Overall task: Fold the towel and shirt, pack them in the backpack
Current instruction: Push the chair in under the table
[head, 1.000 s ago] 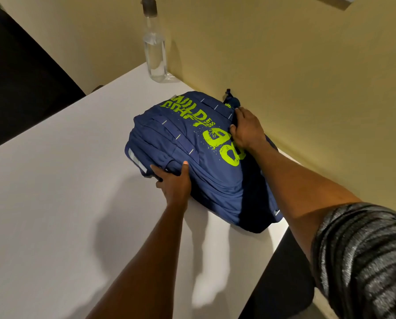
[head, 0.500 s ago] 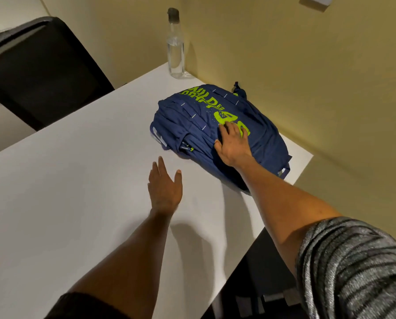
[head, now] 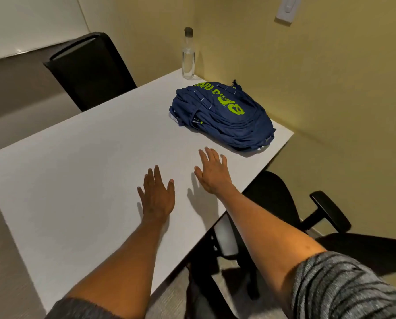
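our left hand (head: 156, 196) and right hand (head: 212, 173) lie flat, grip released, on the bench (head: 77, 180); the blue backpack (head: 224, 116) looks packed, so we think we are done.

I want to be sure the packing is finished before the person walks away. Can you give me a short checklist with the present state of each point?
1. Towel and shirt off the table: ok, neither is in sight.
2. Towel and shirt inside the backpack: cannot tell, its inside is hidden.
3. Backpack zipped shut: cannot tell, no gap shows from here, but the zippers are too small to read.
4. Backpack resting fully on the table: ok, it lies flat near the far right corner, its end close to the edge.
5. Left hand and right hand free: ok, both open, holding nothing, apart from the backpack.
6. Bottle safe: ok, upright behind the backpack, not touching it.
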The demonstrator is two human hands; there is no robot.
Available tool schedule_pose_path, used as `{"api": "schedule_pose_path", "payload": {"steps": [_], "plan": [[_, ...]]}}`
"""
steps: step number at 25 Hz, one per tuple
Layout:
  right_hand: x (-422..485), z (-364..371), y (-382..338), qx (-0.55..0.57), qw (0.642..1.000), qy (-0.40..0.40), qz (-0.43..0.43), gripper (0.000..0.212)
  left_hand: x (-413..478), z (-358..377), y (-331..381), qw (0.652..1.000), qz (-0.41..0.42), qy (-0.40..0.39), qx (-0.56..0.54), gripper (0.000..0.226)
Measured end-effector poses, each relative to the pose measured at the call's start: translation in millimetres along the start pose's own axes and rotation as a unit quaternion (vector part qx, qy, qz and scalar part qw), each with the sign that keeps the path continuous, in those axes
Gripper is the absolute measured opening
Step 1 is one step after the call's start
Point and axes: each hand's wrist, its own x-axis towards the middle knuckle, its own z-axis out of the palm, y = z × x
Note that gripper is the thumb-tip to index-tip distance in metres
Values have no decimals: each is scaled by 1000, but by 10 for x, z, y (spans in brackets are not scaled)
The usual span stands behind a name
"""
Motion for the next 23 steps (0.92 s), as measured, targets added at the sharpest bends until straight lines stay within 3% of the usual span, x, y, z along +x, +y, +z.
{"api": "schedule_pose_path", "payload": {"steps": [4, 8, 14, 18, 23], "plan": [[-1012, -246, -315, 59, 997, 33, 25, 64, -837, -90, -107, 1000, 16, 26, 8, 67], [-1821, -399, -211, 85, 994, 66, 35, 63, -1536, 38, 176, 998, 57, 3, -17, 66], [-2673, -740, 325, 115, 980, 138, 83, 59, -2310, 265, 899, 986, 147, -44, -71, 65], [-3178, -1139, 816, 112, 964, 214, 111, 57, -2751, 381, 1596, 964, 239, -44, -108, 63], [-3688, -1505, 1615, 109, 944, 274, 149, 55, -3289, 573, 2525, 944, 292, -39, -148, 62]]}}
